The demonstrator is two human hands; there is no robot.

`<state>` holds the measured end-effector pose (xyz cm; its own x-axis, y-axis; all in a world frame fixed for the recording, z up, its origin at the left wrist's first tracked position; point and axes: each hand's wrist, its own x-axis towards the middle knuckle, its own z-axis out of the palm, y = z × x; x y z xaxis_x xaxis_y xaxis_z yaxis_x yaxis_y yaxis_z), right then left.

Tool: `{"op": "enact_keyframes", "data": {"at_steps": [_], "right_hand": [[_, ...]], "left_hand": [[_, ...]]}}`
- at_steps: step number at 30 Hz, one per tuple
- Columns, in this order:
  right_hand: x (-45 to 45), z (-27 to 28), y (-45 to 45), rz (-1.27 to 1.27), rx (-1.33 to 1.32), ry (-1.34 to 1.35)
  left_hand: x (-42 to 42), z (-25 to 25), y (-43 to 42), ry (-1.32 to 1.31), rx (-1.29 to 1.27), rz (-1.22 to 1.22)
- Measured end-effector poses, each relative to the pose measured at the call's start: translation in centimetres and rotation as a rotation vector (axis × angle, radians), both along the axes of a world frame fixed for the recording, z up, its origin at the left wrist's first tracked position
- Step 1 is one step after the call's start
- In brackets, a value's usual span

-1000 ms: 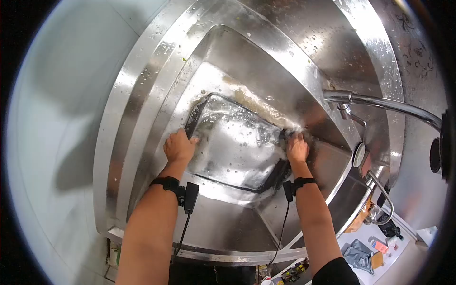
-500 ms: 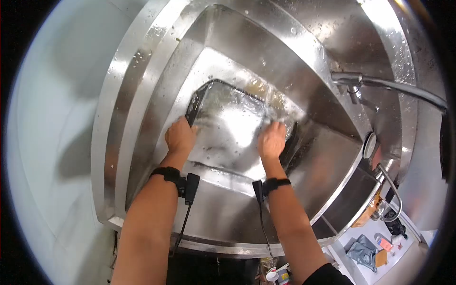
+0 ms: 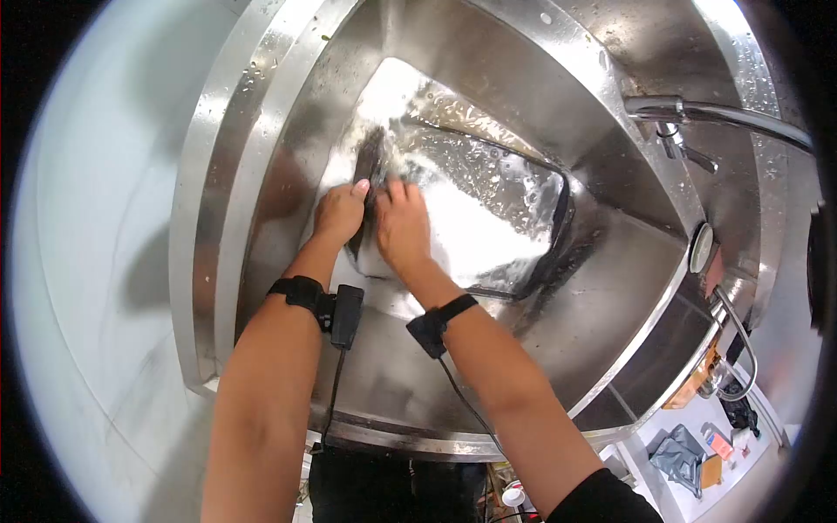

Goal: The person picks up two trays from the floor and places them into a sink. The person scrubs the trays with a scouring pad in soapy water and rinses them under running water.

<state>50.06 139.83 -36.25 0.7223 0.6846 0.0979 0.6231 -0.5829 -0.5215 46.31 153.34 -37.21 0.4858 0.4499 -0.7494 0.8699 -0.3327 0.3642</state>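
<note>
A dark-rimmed tray, wet and shiny inside, sits at a slant in the steel sink. Its left side appears raised. My left hand is closed on that left side, thumb on top of the edge. Just inside it, my right hand has its fingers curled down against the tray's inner left wall. Whether the right fingers hold anything is hidden. Glare and splashing water blur the tray's middle. Both wrists wear black straps with small boxes and cables.
The steel sink basin has high walls around the tray. A metal faucet reaches in from the right. Beyond the sink's lower right corner, a white surface holds a grey bag and small packages. A pale wall runs along the left.
My right hand has moved left across the tray, close to my left hand. The tray has turned and its left side has lifted. My left hand has shifted slightly up and right.
</note>
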Motion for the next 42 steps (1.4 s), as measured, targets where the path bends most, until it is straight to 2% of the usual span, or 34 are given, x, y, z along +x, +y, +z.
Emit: {"op": "enact_keyframes", "data": {"at_steps": [5,8,11,12,14,15,16,17,18,19,20,21,23,25,27,29,30,32,34,36,37,39,40,41,42], "right_hand": [[-4.0,1.2,-2.7,0.155,-0.030,0.175],[-5.6,1.3,-5.0,0.330,-0.060,0.262],[-5.3,2.0,-8.3,0.438,-0.169,0.242],[-5.0,2.0,-9.7,0.375,-0.161,0.205],[-3.2,3.0,-13.2,0.380,-0.335,0.276],[-2.4,2.6,-15.5,0.378,-0.419,0.205],[-1.8,2.3,-18.1,0.321,-0.414,0.096],[-1.1,2.4,-20.1,0.310,-0.568,0.041],[-0.2,2.5,-21.9,0.242,-0.501,-0.084],[0.7,2.6,-23.2,0.163,-0.670,-0.022],[1.2,1.5,-25.1,0.021,-0.620,-0.112],[2.3,2.4,-24.9,-0.105,-0.619,0.007],[4.1,1.7,-23.5,-0.334,-0.605,0.061],[6.1,1.2,-19.4,-0.464,-0.501,-0.001],[6.5,-2.7,-15.6,-0.545,-0.263,0.191],[3.6,-2.4,-10.4,-0.293,-0.197,-0.056],[1.1,-3.0,-9.1,-0.205,-0.133,0.109],[-1.9,-2.2,-10.0,-0.005,-0.111,0.214],[-2.2,0.7,-12.4,0.221,-0.205,0.104],[-0.2,1.1,-16.9,0.148,-0.393,0.123],[1.9,0.7,-18.7,0.096,-0.342,-0.095],[5.8,0.4,-20.5,-0.245,-0.418,-0.022],[7.3,1.2,-19.1,-0.328,-0.471,0.014],[7.5,1.5,-16.5,-0.431,-0.366,0.052],[7.0,-0.7,-15.1,-0.401,-0.257,-0.078]], "left_hand": [[0.1,0.0,-0.4,-0.006,0.089,0.004],[0.1,-0.5,-0.4,0.054,0.091,0.001],[-0.1,-0.9,0.4,0.042,0.017,-0.018],[-0.2,-1.2,0.3,0.045,0.055,-0.023],[-0.6,-1.5,0.1,0.028,0.064,-0.014],[-0.6,-1.8,0.2,0.015,0.073,-0.007],[-0.7,-2.3,0.2,0.010,0.076,-0.005],[-1.0,-3.1,0.2,0.007,0.079,-0.003],[-1.1,-3.5,0.1,0.004,0.083,-0.002],[-0.9,-2.5,0.0,0.020,0.079,0.007],[-0.5,-0.5,-0.2,0.037,0.077,0.015],[-0.1,0.8,-0.3,0.056,0.077,0.021],[-0.1,1.1,-0.2,0.016,0.063,-0.007],[-0.5,0.9,-0.2,-0.010,0.078,-0.066],[-0.6,0.7,-0.2,-0.036,0.119,-0.149],[-0.4,1.0,-0.4,0.026,0.205,-0.109],[-0.1,1.4,-0.6,0.054,0.245,-0.086],[0.1,2.1,-0.6,0.098,0.255,-0.165],[0.7,3.8,-0.9,0.140,0.228,-0.155],[0.3,3.2,-1.2,0.136,0.253,-0.180],[0.1,3.0,-1.2,0.138,0.268,-0.188],[0.5,4.1,-1.0,0.147,0.244,-0.181],[0.8,4.6,-1.1,0.149,0.229,-0.186],[1.0,4.7,-1.3,0.147,0.227,-0.168],[1.2,4.8,-1.6,0.145,0.227,-0.149]]}}
